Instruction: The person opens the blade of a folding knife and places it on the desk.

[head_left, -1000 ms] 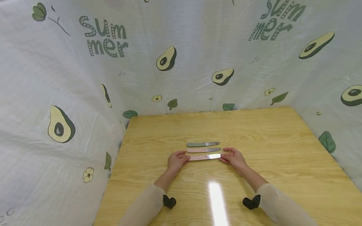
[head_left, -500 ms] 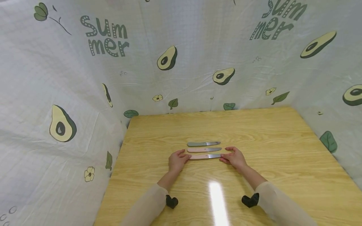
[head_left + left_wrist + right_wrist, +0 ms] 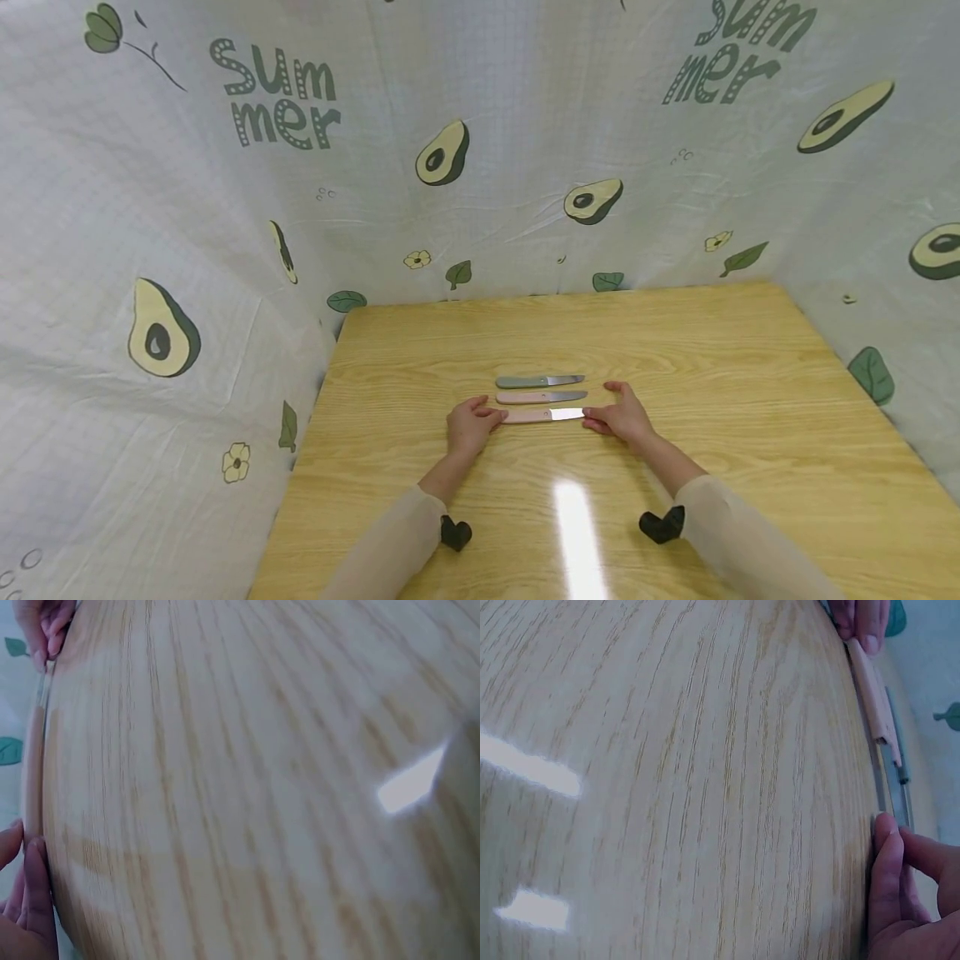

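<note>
Head view: three knives lay in a row near the middle of the table (image 3: 720, 367), parallel to its far edge, handles left, blades right. Farthest was the grey-green knife (image 3: 538, 382), then a pink knife (image 3: 540, 397), then the nearest pink knife (image 3: 542, 415). The left hand (image 3: 469, 426) touched the handle end of the nearest pink knife; fingers looked loosely bent, pressing the end, not wrapped around it. The right hand (image 3: 621, 415) touched the blade tip with fingers largely extended. Compared with a second earlier, the nearest knife sat slightly farther from the front edge and closer to the middle one, and the right fingers had spread a little. Judgement: the knife was set down and being squared up with the row, not lifted.

Left wrist view: the left hand's fingertips (image 3: 34, 881) met the handle end of the nearest pink knife (image 3: 32, 769), which lay flat along the table (image 3: 262, 787); the right hand (image 3: 46, 626) showed at the other end.

Right wrist view: the right hand's fingertips (image 3: 885, 847) pressed at the blade tip; the pink handle (image 3: 870, 694) ran away toward the left hand (image 3: 862, 619). Neither grip was clenched on the knife.
</note>
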A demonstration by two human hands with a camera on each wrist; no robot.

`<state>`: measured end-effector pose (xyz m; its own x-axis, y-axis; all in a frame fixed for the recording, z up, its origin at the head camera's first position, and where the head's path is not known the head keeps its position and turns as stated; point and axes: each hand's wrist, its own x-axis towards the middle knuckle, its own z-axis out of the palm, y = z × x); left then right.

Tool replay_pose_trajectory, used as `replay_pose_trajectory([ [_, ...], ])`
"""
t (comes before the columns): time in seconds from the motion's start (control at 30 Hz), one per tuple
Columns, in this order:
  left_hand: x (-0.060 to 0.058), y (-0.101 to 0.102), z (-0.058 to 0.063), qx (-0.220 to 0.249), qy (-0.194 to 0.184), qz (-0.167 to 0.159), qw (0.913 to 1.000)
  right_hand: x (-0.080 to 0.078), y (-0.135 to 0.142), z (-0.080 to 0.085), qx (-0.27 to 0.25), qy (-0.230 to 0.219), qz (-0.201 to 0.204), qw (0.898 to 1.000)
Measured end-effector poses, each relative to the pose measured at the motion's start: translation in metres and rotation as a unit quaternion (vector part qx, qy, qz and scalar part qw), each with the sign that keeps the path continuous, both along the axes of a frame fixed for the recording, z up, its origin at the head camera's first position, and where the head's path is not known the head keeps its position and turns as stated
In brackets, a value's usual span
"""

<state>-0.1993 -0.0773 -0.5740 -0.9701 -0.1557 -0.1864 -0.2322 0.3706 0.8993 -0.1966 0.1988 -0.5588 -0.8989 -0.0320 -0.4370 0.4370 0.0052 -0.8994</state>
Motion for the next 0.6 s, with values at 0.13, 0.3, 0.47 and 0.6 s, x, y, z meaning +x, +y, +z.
replay_pose_trajectory([
  [0.13, 0.0008, 0.0001, -0.0017, -0.005, 0.01, -0.003, 0.9999, 0.0009, -0.0012, 0.0018, 0.014, -0.004, 0.006, 1.0],
  [0.3, 0.0014, 0.0005, -0.002, -0.015, 0.021, -0.004, 0.9997, 0.0014, 0.0, 0.0022, 0.053, -0.016, 0.006, 0.998],
  [0.47, 0.0006, -0.0001, -0.0011, -0.026, 0.016, 0.005, 0.9995, 0.0001, 0.0014, 0.002, 0.058, -0.012, 0.014, 0.998],
  [0.6, 0.0003, -0.0012, -0.0011, -0.037, 0.014, 0.012, 0.9992, -0.0006, 0.0015, 0.0016, 0.051, -0.008, 0.019, 0.998],
])
